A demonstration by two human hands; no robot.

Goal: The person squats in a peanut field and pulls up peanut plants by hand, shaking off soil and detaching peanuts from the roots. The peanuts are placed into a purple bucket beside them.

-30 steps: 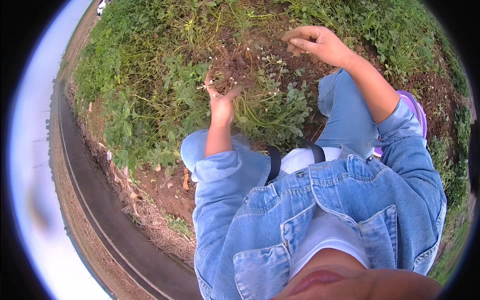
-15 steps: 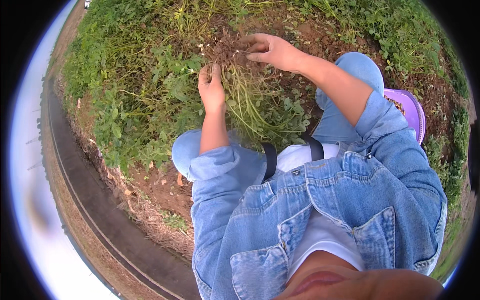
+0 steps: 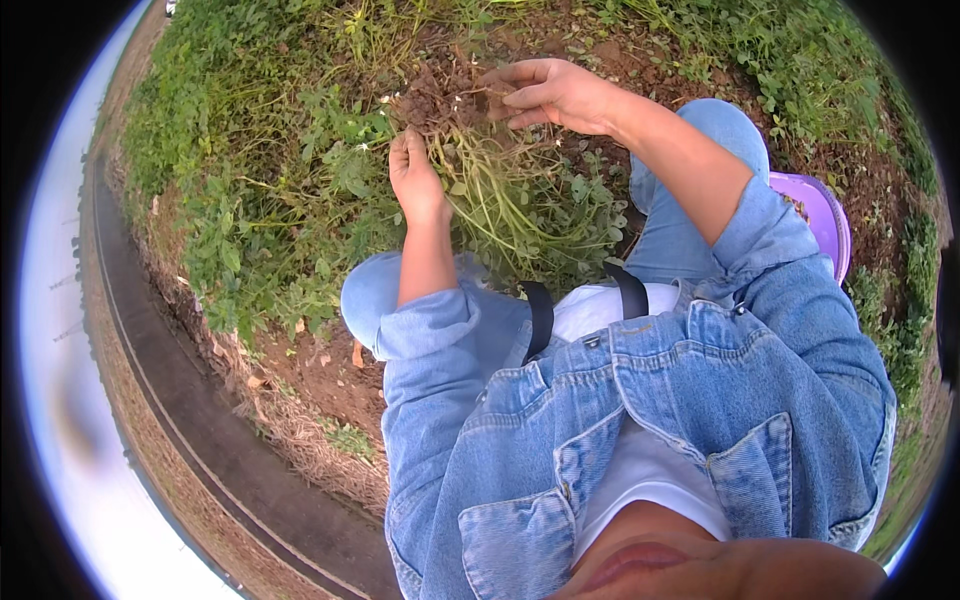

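An uprooted leafy plant, apparently a peanut plant, lies in front of me with its soil-caked root clump (image 3: 435,98) pointing away. Its pale green stems (image 3: 500,195) trail back toward my lap. Small whitish bits show around the roots. My left hand (image 3: 417,180) is closed at the near left edge of the clump, thumb and fingers pressed together; what lies between the tips is hard to see. At the clump's right side, my right hand (image 3: 570,97) has its fingers apart and slightly curved, the dirty tips close to the roots.
A purple tub (image 3: 818,225) stands beyond my right knee, partly hidden by my sleeve. Low green plants (image 3: 250,190) spread to the left and far side. Bare reddish soil (image 3: 610,65) shows ahead. A paved road (image 3: 190,370) runs along the left.
The root clump has shifted left and now shows more plainly. My left hand has moved slightly left, and my right hand slightly right and away from me.
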